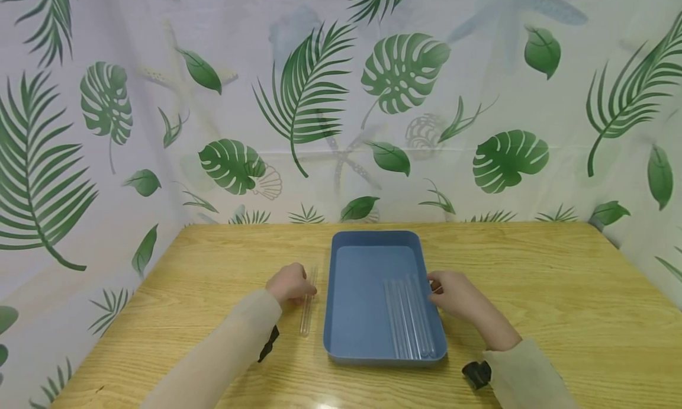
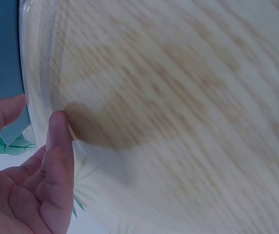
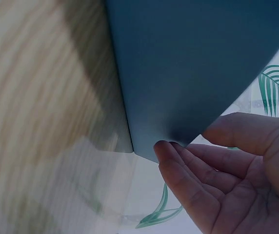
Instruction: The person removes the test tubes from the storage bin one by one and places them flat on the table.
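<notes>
A blue tray [image 1: 359,302] lies on the table with several clear test tubes [image 1: 407,320] side by side along its right half. To its left, clear tubes [image 1: 305,323] that look like a pair lie lengthwise on the wood. My left hand [image 1: 290,283] is at them, and in the left wrist view the thumb and fingers [image 2: 57,129] stand on either side of the clear tubes [image 2: 39,58]. At the tray's right side, my right hand [image 1: 453,293] holds the rim. The right wrist view has its fingertips [image 3: 166,148] against the tray's outer wall [image 3: 178,73].
The wooden table [image 1: 533,279] extends on both sides of the tray. A leaf-printed cloth [image 1: 330,101] hangs behind it and along the sides. Dark straps [image 1: 476,374] are at both wrists.
</notes>
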`<state>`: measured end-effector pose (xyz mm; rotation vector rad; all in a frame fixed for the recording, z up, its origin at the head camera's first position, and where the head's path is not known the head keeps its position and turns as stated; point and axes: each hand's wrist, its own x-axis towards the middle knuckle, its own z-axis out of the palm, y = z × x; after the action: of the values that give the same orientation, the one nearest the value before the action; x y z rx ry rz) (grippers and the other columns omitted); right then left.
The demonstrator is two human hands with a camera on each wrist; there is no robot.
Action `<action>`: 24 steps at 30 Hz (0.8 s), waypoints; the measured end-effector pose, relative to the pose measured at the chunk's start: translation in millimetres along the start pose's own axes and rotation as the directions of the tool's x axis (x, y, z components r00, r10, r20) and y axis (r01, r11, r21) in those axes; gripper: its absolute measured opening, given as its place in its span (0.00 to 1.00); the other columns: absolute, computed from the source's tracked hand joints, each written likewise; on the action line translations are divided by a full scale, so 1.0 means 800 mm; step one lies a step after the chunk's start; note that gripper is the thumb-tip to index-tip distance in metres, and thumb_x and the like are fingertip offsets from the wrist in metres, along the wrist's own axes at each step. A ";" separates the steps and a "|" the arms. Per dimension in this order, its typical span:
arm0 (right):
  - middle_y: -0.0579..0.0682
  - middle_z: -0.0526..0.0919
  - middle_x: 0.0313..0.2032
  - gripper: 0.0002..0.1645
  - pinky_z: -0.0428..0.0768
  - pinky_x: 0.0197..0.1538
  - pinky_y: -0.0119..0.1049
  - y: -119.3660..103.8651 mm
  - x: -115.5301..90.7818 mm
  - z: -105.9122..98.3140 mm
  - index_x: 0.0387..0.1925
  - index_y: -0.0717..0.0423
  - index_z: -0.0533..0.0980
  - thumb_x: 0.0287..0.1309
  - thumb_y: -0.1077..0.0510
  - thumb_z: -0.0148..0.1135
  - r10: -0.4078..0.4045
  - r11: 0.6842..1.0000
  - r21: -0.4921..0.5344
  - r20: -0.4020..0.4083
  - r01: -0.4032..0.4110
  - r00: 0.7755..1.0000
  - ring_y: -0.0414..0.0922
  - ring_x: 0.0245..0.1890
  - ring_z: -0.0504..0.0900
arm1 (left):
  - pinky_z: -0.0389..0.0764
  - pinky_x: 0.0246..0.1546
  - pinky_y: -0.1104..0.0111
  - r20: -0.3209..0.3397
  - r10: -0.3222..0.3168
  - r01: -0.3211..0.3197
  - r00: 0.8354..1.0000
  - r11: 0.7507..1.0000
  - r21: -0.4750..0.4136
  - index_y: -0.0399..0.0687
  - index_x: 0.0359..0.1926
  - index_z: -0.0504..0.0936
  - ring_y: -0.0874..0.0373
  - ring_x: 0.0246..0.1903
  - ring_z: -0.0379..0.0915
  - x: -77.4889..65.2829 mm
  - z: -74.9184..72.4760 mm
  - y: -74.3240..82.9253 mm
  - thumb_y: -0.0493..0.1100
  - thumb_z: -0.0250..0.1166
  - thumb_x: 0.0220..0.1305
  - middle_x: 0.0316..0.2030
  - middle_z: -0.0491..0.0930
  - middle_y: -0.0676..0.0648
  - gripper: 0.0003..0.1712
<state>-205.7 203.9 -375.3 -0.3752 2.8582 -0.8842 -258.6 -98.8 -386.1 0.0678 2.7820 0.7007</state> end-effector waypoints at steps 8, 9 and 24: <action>0.66 0.76 0.38 0.23 0.76 0.37 0.43 0.000 0.000 0.000 0.48 0.80 0.66 0.51 0.69 0.54 -0.002 1.000 0.001 -0.002 0.002 1.000 0.57 0.39 0.76 | 0.67 0.19 0.70 0.006 0.005 -0.005 1.000 1.000 -0.002 0.39 0.29 0.71 0.56 0.17 0.72 -0.004 -0.003 0.001 0.42 0.64 0.50 0.19 0.73 0.47 0.12; 0.66 0.76 0.38 0.23 0.76 0.37 0.43 0.000 0.000 0.000 0.48 0.80 0.66 0.51 0.69 0.54 -0.001 1.000 -0.001 -0.003 0.001 1.000 0.56 0.39 0.76 | 0.66 0.19 0.70 0.005 0.009 -0.009 1.000 1.000 -0.001 0.39 0.29 0.71 0.56 0.17 0.72 -0.005 -0.004 0.001 0.42 0.64 0.50 0.19 0.73 0.47 0.12; 0.67 0.75 0.39 0.24 0.75 0.38 0.44 0.002 0.001 0.001 0.49 0.80 0.65 0.50 0.69 0.53 -0.005 1.000 -0.005 -0.007 0.005 1.000 0.57 0.39 0.75 | 0.66 0.19 0.68 -0.051 0.037 -0.038 0.998 0.999 -0.006 0.38 0.29 0.74 0.58 0.17 0.68 -0.004 -0.010 0.001 0.43 0.63 0.52 0.22 0.74 0.46 0.12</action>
<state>-206.4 204.8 -377.2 -0.3807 2.8673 -0.8811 -257.7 -101.8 -378.1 0.1024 2.8338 0.7309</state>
